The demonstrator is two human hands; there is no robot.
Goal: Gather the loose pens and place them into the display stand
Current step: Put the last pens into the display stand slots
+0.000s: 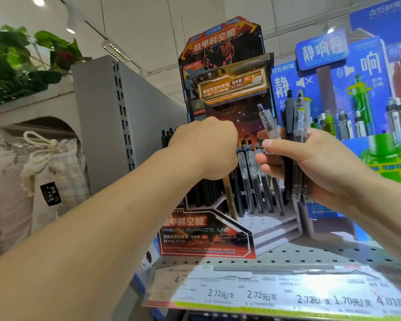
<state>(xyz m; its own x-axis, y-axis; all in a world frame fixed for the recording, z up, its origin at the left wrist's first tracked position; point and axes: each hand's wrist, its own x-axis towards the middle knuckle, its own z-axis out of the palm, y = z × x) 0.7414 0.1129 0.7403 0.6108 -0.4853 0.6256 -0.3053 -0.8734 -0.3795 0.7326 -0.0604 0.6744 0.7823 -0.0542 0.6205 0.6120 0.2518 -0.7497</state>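
Observation:
The black-and-orange cardboard display stand (pixel 207 237) sits on the shelf at centre, with several black and clear pens (pixel 252 181) upright in its stepped rows. My left hand (pixel 206 147) reaches into the stand with its fingers curled. A tan pen (pixel 230 198) runs down from under that hand into the stand, so the hand seems to grip it, though its fingers are hidden. My right hand (pixel 310 163) is just right of the stand and grips a bundle of loose pens (pixel 298 126), clear and dark, standing upright above the fist.
A blue pen display (pixel 333 72) stands right of the stand. The perforated metal shelf (pixel 310 256) carries a price-label strip (pixel 276 293) along its front edge. A grey shelf upright (pixel 107 126), cloth drawstring bags (pixel 53 172) and a leafy plant (pixel 21 63) are at left.

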